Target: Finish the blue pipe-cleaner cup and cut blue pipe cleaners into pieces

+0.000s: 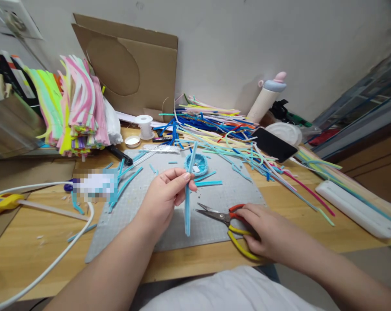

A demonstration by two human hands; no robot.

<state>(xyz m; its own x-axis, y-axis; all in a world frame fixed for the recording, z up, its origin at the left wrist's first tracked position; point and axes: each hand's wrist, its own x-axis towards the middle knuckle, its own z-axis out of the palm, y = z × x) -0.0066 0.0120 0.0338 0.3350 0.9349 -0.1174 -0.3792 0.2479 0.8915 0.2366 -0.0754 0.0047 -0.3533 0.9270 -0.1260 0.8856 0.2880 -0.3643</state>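
Observation:
Pinched between the thumb and fingers of my left hand (171, 190) is a small bundle of light blue pipe cleaners (188, 216), held nearly upright above the grey cutting mat (143, 229). My right hand (260, 224) grips scissors (227, 217) with red and yellow handles. Their blades are parted and point left toward the bundle, without touching it. Just behind my left fingertips sits a round blue fuzzy piece (201, 164), partly covered by the bundle. Cut blue pieces (210, 183) lie beside it on the mat.
Many coloured pipe cleaners (214, 125) are heaped at the back, near a black phone (274, 144). Thick pastel bundles (81, 103) stand at left, before leaning cardboard (156, 65). A yellow glue gun (2, 205) and white cable (55, 268) lie left; a white bar (354, 209) lies right.

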